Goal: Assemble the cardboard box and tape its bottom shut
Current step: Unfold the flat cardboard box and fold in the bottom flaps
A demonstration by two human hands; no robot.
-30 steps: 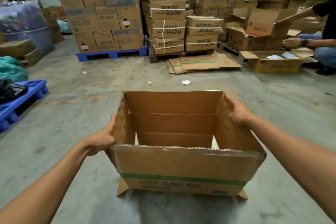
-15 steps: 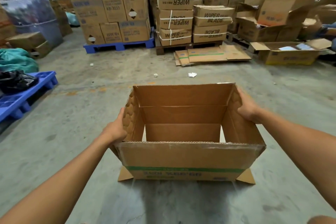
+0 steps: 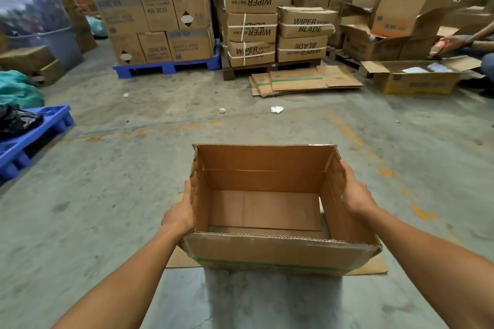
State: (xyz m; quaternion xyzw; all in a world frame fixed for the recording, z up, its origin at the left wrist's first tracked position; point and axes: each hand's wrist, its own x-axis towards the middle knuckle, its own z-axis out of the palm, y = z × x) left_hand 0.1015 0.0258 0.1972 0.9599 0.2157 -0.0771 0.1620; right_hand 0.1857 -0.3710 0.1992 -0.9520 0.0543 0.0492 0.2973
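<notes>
Grey concrete floor (image 3: 107, 222); stacked cartons (image 3: 160, 8) on blue pallet (image 3: 165, 68); flattened cardboard (image 3: 304, 81) beyond.

Stacked cartons (image 3: 157, 8) sit on a blue pallet (image 3: 168, 68) at upper centre-left. Strapped wiper-blade boxes (image 3: 251, 19) stand to their right, with flattened cardboard (image 3: 304, 80) below them. Crumpled paper (image 3: 277, 109) lies mid-frame on the concrete floor (image 3: 107, 195).

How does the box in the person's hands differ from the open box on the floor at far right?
The held box is empty, its top flaps not showing; the far-right box has light-coloured things inside and its flaps spread out. The held box carries a green stripe, the other a yellow base edge. Both are brown cardboard, open on top.
</notes>
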